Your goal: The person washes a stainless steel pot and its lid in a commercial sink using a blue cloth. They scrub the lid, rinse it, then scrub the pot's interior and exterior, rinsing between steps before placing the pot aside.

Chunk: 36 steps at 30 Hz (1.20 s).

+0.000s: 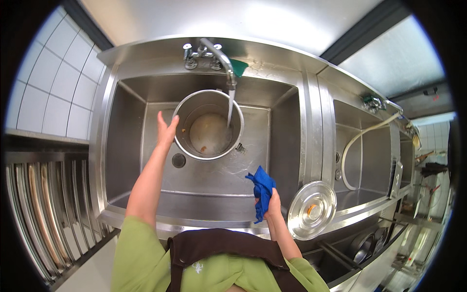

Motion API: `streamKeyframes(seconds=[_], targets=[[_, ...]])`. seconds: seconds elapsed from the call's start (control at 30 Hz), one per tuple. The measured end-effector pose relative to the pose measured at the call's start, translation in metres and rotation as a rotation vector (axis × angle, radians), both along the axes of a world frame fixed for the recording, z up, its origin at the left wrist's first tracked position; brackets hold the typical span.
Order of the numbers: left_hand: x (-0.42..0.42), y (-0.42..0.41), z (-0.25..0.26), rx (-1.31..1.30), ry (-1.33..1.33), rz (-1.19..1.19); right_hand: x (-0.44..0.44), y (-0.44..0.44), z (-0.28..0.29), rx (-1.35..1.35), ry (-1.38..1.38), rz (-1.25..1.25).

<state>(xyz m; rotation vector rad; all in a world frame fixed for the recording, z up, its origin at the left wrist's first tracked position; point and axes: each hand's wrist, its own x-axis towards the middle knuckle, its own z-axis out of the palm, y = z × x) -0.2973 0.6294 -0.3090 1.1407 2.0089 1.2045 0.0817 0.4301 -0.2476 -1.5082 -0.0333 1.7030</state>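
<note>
A deep stainless steel pot stands in the left basin of a steel sink. Water pours into it from the curved faucet, and cloudy liquid with a few brownish bits lies at its bottom. My left hand is at the pot's left rim, thumb and fingers apart; whether it grips the rim I cannot tell. In my right hand is a crumpled blue cloth, held over the basin's front right part. Beside that hand, a round metal lid with an orange-ringed knob rests on the sink's edge.
A round drain sits left of the pot's base. Behind the faucet lies a green scouring pad. A second basin to the right holds a pale hose. Metal slats stand at the left, and pans sit below right.
</note>
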Motion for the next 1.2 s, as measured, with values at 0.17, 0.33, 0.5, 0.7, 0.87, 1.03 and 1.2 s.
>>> streamKeyframes(seconds=[0.17, 0.33, 0.5, 0.7, 0.87, 1.03, 1.2], targets=[[0.042, -0.002, -0.012, -0.198, -0.123, -0.032, 0.003, 0.042, 0.017, 0.223, -0.141, 0.052], [0.067, -0.059, -0.011, -0.103, 0.046, -0.074, -0.004, 0.061, 0.002, 0.226, -0.186, 0.079], [0.052, -0.051, -0.023, -0.065, -0.003, -0.103, -0.013, 0.024, -0.030, -0.036, 0.018, -0.042], [0.004, -0.033, -0.017, -0.040, -0.488, -0.137, -0.001, 0.042, -0.064, 0.009, 0.145, -0.255], [-0.058, -0.018, -0.019, -0.231, -0.718, -0.145, 0.002, 0.107, -0.119, 0.165, 0.343, -0.228], [-0.084, 0.010, -0.010, -0.332, -0.754, -0.191, -0.033, 0.163, -0.163, 0.111, 0.369, -0.071], [-0.085, 0.025, -0.011, -0.352, -0.771, -0.266, -0.040, 0.176, -0.232, 0.079, 0.313, -0.142]])
